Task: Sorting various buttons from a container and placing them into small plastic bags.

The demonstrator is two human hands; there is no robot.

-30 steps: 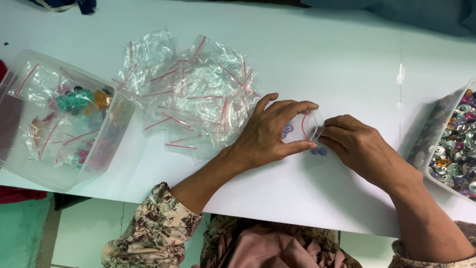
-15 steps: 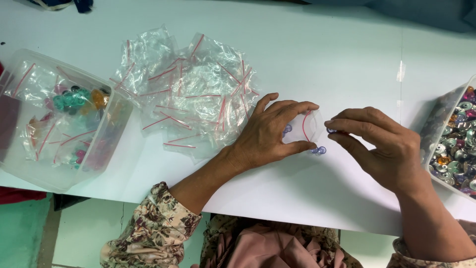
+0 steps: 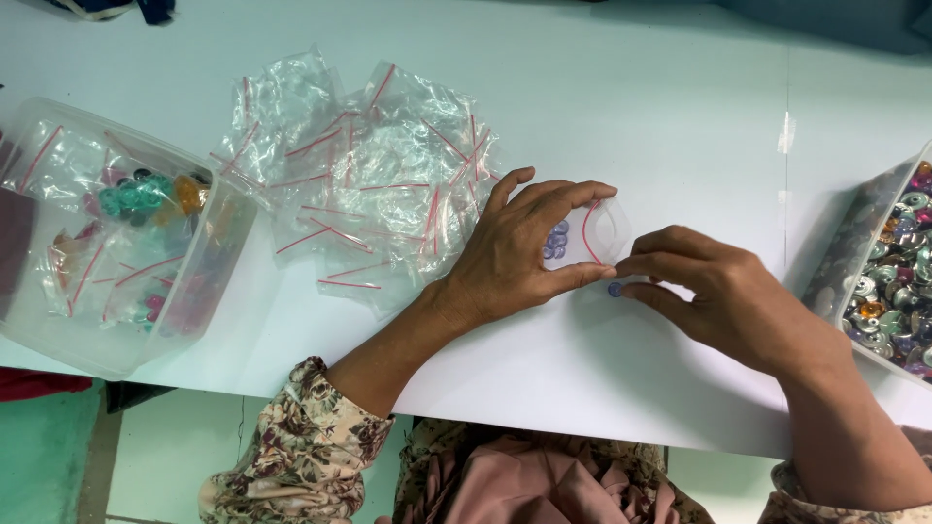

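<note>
- Left hand (image 3: 510, 262) pinches the small clear bag (image 3: 592, 233) open, mid-worktop (image 3: 680, 116).
- Right hand (image 3: 723, 301), fingers closed on a blue button (image 3: 615, 288) just near the bag.
- Keep the mouth wide; slide it in.

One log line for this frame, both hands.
left hand: holds small zip bag open | right hand: pinching blue bead on table

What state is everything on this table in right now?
Small bag: mouth held open, beads inside.
Left hand: gripping the bag.
Right hand: pinching a bead.
Bag pile: empty, crumpled.
Left tub: open, holds filled bags.
Right tub: open, full of beads.
</note>
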